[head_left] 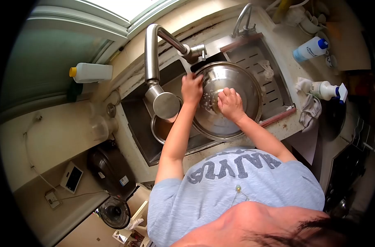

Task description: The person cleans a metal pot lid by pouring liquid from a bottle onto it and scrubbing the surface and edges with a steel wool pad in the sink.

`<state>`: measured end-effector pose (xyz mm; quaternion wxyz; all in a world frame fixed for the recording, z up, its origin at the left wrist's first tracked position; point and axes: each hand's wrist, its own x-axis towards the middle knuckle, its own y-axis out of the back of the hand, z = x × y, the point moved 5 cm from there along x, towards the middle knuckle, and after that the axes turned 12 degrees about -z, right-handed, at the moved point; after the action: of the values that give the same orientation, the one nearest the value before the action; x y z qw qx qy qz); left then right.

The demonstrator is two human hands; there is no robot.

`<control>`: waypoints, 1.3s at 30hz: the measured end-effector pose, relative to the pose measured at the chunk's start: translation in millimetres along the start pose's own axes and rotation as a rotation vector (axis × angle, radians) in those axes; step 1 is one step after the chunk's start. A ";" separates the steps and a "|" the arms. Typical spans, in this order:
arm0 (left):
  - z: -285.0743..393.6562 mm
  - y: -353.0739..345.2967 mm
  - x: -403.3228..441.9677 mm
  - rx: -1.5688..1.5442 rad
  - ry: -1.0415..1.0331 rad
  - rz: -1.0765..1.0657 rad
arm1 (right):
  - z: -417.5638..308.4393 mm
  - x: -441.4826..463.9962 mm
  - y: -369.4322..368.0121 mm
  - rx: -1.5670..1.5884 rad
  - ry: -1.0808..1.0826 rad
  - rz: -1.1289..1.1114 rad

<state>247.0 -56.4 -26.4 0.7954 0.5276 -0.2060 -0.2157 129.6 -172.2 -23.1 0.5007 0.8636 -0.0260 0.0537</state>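
Note:
A large, round, shiny steel piece (247,111), a lid or a shallow basin, lies across the sink, with wet drops or suds on its left side. My right hand (231,103) is closed near its middle; whatever the fingers hold there is hidden. Beside the upper left rim is my left hand (191,88), its fingertips smeared by motion, so their grip does not show. A round steel pan (156,131) sits lower left in the sink (134,113), partly covered by my left forearm and the wide tap head (166,106).
The thick tap (152,53) arches over the left basin. A thinner tap (242,22) stands behind the slotted drainer (274,88). On the right counter are a blue-capped bottle (309,49), a spray bottle (325,90) and a cloth (310,109). A yellow-capped white bottle (92,72) stands left.

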 end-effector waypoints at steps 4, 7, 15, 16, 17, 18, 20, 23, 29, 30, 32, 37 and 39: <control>-9.7 8.9 -35.2 -0.058 0.034 -0.036 | -4.2 -0.4 -3.0 0.005 -0.011 0.021; -22.1 -6.0 -5.8 -0.109 0.169 0.091 | -2.1 0.4 -3.2 -0.023 -0.017 0.013; -11.4 28.3 -63.4 -0.171 0.070 0.152 | -4.4 -0.1 -7.2 -0.051 0.000 0.023; -11.8 30.0 -53.3 -0.124 0.063 0.128 | -2.8 1.6 -6.9 -0.054 -0.003 -0.015; -24.1 12.1 -45.1 -0.219 0.089 0.135 | -3.2 4.5 -5.6 -0.073 0.001 -0.011; -36.0 -5.4 -36.8 -0.316 0.115 0.146 | 0.9 3.7 -5.7 -0.072 -0.001 -0.018; -47.9 -26.7 -27.2 -0.209 0.118 0.184 | 1.2 6.2 -2.5 -0.087 0.015 -0.022; 10.0 16.6 -55.2 -0.124 0.012 0.189 | 2.6 13.4 -2.5 -0.094 0.021 -0.037; -91.2 -75.2 -5.5 -0.474 0.112 0.068 | -2.1 10.7 -5.3 -0.100 0.020 -0.032; -99.5 -93.6 2.5 -0.287 0.084 0.015 | 2.9 7.1 -6.0 -0.097 0.010 -0.024; -73.0 -48.0 -14.1 -0.182 0.130 -0.066 | 3.5 7.5 -3.5 -0.098 0.027 -0.030; -34.1 9.7 -119.9 -0.136 0.270 0.028 | 0.7 6.6 -6.2 -0.125 -0.033 -0.003; -16.4 6.7 -158.4 -0.204 0.304 0.019 | 3.6 6.8 -9.2 -0.095 -0.043 -0.018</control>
<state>126.6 47.0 -42.0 0.8688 0.4688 -0.0652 -0.1456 137.5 -170.7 -32.0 0.5408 0.8400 -0.0313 0.0295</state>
